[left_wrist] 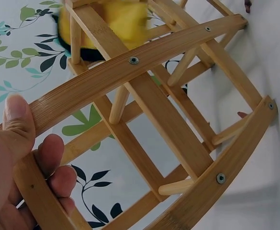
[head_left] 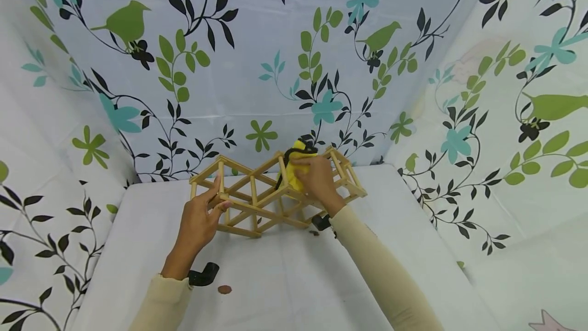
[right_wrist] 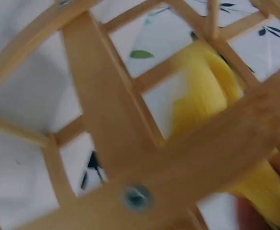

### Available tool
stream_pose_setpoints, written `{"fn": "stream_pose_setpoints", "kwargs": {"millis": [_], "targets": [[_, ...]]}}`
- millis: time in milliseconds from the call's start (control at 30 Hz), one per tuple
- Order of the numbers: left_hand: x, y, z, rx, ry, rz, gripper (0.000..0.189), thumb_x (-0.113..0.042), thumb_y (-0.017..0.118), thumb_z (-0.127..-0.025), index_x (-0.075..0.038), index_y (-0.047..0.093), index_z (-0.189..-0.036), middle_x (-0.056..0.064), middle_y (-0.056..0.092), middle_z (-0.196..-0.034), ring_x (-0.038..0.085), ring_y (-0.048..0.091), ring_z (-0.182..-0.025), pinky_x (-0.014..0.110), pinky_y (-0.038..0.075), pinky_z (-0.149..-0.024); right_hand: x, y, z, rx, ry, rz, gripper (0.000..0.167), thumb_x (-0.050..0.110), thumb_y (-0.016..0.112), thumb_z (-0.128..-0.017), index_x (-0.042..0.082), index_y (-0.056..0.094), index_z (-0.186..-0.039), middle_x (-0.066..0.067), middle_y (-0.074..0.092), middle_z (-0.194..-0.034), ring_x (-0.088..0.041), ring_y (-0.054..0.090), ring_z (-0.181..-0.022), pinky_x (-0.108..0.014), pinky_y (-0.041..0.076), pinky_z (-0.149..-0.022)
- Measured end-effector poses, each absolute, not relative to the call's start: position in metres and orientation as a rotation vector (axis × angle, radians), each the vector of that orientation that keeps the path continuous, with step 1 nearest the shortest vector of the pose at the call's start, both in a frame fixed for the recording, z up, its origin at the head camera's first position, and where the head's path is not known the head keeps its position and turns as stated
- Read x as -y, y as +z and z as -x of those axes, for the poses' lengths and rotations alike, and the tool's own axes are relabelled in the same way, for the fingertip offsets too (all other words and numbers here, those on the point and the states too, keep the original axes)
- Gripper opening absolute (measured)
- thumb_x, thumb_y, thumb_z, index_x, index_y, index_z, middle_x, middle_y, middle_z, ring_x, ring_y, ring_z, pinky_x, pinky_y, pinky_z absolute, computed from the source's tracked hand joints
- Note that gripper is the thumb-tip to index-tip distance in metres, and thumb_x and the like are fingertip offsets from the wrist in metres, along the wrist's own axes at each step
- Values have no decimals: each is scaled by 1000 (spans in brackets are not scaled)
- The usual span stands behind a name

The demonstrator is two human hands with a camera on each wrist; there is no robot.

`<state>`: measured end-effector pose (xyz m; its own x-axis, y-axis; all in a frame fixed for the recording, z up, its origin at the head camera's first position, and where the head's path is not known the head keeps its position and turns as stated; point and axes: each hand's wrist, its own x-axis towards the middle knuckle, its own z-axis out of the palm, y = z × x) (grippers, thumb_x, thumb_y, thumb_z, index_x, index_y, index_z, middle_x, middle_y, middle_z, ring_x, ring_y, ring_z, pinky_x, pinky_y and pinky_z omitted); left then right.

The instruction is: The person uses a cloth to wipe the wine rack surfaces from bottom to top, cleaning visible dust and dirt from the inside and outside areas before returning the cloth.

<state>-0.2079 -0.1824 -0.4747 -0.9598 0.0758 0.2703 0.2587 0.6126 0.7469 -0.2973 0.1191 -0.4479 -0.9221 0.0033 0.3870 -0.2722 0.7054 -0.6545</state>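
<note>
A wooden lattice rack (head_left: 253, 188), made of slats joined with metal bolts, stretches across the far part of the white table. Its left end is held by my left hand (head_left: 199, 218); in the left wrist view the thumb lies over a curved slat (left_wrist: 106, 68) and the fingers bend round the wood. My right hand (head_left: 317, 180) grips a yellow cloth (head_left: 288, 173) with a black edge, against the rack's right half. Seen from the right wrist, the cloth (right_wrist: 202, 103) passes behind a blurred slat, and most of that hand is hidden.
A white-covered table (head_left: 275, 280) lies under the rack. Behind and beside it hang sheets (head_left: 248, 91) printed with leaves, flowers and birds. A small brown oval (head_left: 224, 289) lies near the left wrist. Black devices (head_left: 204, 275) are strapped at both wrists.
</note>
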Motion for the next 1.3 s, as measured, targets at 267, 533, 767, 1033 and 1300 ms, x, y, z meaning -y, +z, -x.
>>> {"fn": "stream_pose_setpoints", "kwargs": {"millis": [267,533,767,1033,1300], "targets": [[184,-475,208,2622,-1248,270,75,-18,71,-101,-11,33,-166,27,66,-142,49,66,-128,67,52,-105,-107,-397,291,1905,1442,-465,27,8,84,-91,19,84,-116,-6,80,-121,-23,77,-110,-29,63,-91],[183,-476,208,2634,-1261,248,77,-20,71,-102,-15,30,-167,25,69,-137,47,68,-126,66,51,-107,-57,-387,297,2659,957,-607,29,19,84,-94,28,82,-121,-5,76,-130,-21,65,-117,-33,59,-95],[183,-475,206,2618,-1261,276,76,-19,71,-101,-13,32,-166,25,70,-136,47,68,-126,67,50,-107,-50,-392,310,2998,154,-757,29,12,82,-93,30,84,-116,9,79,-123,-19,64,-106,-36,57,-83],[186,-474,205,2628,-1240,286,75,-17,71,-101,-10,33,-165,26,71,-134,49,66,-128,69,46,-111,-45,-404,321,2734,16,-1005,30,7,69,-102,30,86,-111,3,81,-112,-22,71,-102,-37,63,-78],[184,-474,205,2621,-1243,262,75,-20,71,-101,-11,33,-166,27,69,-138,49,65,-129,67,48,-110,-47,-396,314,2770,217,-826,28,7,77,-96,27,85,-114,1,81,-118,-22,74,-106,-37,62,-69]]}}
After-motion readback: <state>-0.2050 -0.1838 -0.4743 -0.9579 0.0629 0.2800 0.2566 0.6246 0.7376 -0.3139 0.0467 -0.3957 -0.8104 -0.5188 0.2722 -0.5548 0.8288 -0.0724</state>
